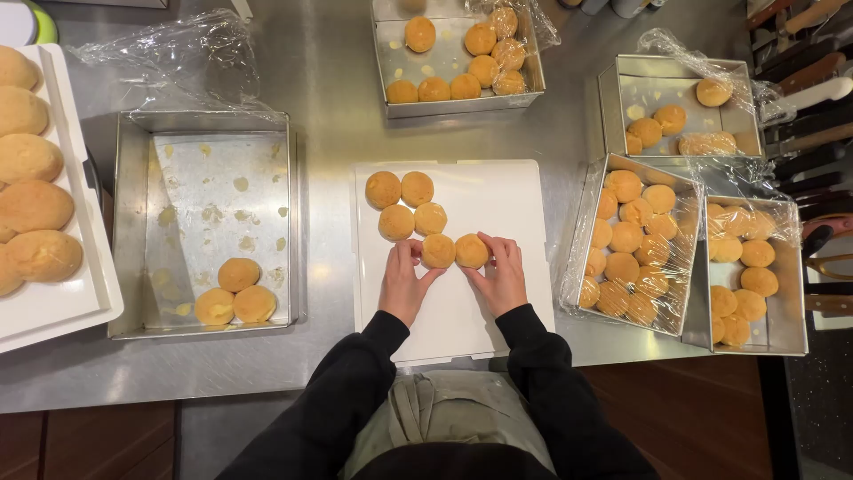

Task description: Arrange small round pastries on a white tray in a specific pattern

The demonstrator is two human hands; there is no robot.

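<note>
The fingers of the left hand (404, 280) curl around the left side of a small round golden bun (438, 251), and the fingers of the right hand (505, 276) cup a second bun (471, 251) from its right side. Both hands grip lightly, fingers narrow and bent, and the 2 buns touch each other between them. They sit on a white board (498, 200) lying on the steel desk (329, 80), near the middle of the scene. Just far and left of the held pair, 4 more buns (407, 203) lie on the same board in a tight cluster, the nearest touching the left-held bun. Black sleeves run back from both wrists to the near edge.

Left of the board stands a metal tray (133, 222) with 3 buns (235, 292) in its near corner. Further left, a white tray (75, 160) carries larger pale rolls (31, 206). At the far side, a metal pan (462, 105) holds several buns. To the right, 3 metal pans (786, 302) partly covered in clear film hold many more.
</note>
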